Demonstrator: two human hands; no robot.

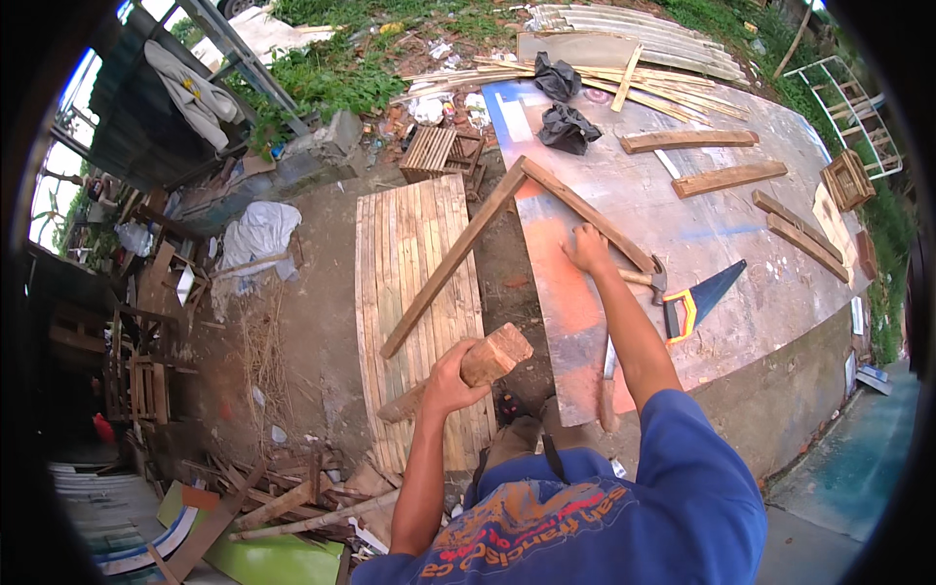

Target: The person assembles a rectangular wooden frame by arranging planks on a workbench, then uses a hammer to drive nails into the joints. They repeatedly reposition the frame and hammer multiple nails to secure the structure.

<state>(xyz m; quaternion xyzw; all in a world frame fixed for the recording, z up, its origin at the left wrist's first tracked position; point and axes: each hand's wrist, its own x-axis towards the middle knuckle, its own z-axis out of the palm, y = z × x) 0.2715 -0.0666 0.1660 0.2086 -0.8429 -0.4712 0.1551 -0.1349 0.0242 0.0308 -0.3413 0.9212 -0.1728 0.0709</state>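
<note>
The left hand (454, 378) grasps a thick wooden beam (497, 356) — the right hand (586, 252) curls beside a plank (611, 231), its grip unclear.

Brown timber (505, 353), held aslant — squarish end raised — slim plank (590, 214) (also brown), diagonal over painted board (567, 310)

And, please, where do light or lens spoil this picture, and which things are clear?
Head view overall: the lens bends the edges of the large board, inside a black rim; head view, upper left: the sky is washed out; head view, far left: the area beside the wooden furniture is almost black; head view, nearer centre: the left hand, its timber and the saw look fairly clear.
</note>
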